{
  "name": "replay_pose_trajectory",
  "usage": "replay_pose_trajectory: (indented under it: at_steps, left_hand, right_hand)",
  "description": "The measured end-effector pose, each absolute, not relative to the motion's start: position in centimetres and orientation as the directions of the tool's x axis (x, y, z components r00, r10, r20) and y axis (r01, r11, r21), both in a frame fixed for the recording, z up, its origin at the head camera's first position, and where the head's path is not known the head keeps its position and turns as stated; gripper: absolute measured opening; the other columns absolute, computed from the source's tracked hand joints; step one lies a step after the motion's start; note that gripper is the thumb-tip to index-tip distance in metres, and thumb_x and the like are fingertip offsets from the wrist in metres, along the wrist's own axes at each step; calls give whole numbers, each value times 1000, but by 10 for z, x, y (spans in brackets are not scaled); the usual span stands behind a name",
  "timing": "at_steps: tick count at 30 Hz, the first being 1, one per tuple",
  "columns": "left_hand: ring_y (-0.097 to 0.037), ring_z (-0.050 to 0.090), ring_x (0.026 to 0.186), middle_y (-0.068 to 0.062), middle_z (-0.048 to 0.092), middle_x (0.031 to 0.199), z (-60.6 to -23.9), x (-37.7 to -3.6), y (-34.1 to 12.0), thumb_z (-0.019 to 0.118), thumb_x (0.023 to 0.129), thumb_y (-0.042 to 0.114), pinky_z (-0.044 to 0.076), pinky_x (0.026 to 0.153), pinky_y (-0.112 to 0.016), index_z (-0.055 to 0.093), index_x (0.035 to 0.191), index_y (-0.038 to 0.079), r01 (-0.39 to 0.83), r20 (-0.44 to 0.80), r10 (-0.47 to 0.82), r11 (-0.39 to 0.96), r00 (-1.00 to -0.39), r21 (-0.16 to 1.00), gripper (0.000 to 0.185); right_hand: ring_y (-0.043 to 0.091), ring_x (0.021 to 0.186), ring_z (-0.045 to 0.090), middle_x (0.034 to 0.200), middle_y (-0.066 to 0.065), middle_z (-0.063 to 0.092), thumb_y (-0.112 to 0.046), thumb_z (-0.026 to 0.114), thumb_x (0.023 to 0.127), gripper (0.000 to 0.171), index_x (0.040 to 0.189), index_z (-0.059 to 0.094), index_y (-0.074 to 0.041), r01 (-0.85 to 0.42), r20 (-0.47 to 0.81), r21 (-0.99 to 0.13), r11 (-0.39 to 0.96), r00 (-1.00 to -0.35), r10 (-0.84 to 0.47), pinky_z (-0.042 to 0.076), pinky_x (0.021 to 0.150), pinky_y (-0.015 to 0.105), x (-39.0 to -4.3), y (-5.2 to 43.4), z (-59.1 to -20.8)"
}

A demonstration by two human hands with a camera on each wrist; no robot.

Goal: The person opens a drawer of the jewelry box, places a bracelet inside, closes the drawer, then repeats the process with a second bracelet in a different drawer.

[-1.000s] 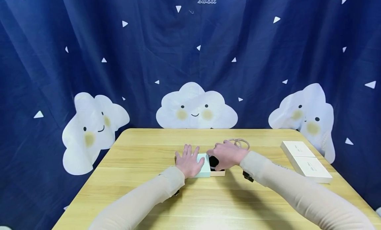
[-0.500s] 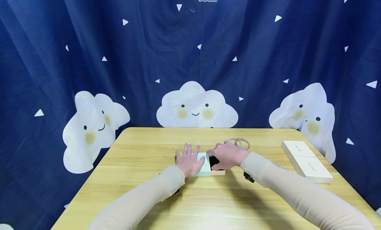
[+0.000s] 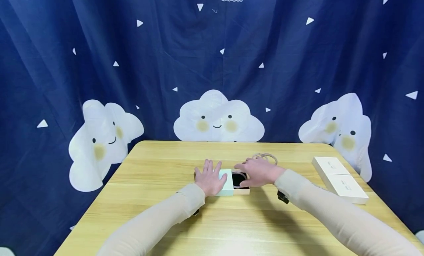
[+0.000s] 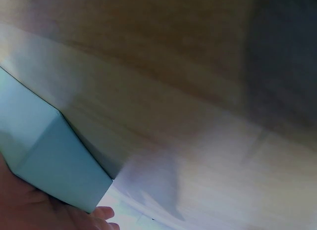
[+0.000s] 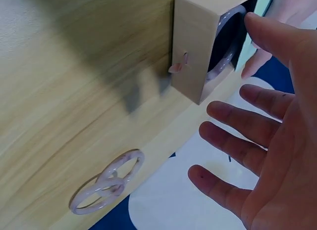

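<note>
Left hand (image 3: 209,179) lies flat on the mint sleeve (image 3: 226,182), right hand (image 3: 260,172) spread wide over the bangle (image 3: 239,178) in the drawer tray (image 3: 243,191), mid-frame. A careless nudge could probably knock that tray skidding across the surface (image 3: 232,226).

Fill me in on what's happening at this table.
A person works at a small drawer-style box on a wooden table. The left hand presses flat on its pale green sleeve. The right hand, fingers spread, hovers over the pulled-out tray, where a bangle lies on black lining. More bangles lie behind.
</note>
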State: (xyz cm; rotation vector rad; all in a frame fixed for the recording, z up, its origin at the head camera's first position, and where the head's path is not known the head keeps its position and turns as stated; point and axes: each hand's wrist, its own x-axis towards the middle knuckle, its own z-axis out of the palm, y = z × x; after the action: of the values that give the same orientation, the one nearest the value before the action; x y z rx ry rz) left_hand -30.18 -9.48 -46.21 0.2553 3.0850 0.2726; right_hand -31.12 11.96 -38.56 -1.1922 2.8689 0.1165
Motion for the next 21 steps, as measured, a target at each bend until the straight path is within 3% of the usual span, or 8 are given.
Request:
replay_pose_trajectory:
  at_steps: [14, 21]
  left_hand:
    - [-35, 8, 157, -18, 17, 168, -463, -301, -99, 20, 104, 60, 15, 114, -74, 22, 162, 24, 175, -18, 181, 966, -983, 189, 69]
    - [-35, 7, 157, -18, 17, 168, -460, -301, -96, 20, 104, 60, 14, 114, -74, 21, 163, 25, 173, -18, 180, 964, -983, 201, 69]
  right_hand:
    - [35, 131, 55, 143, 11, 60, -56, 79, 80, 85, 149, 49, -14, -693, -26, -67, 717, -718, -696, 43, 105, 61, -308, 142, -398]
    - [39, 134, 52, 147, 11, 55, -60, 81, 75, 97, 153, 43, -19, -669, -53, -58, 741, -739, -671, 28, 113, 68, -306, 148, -400]
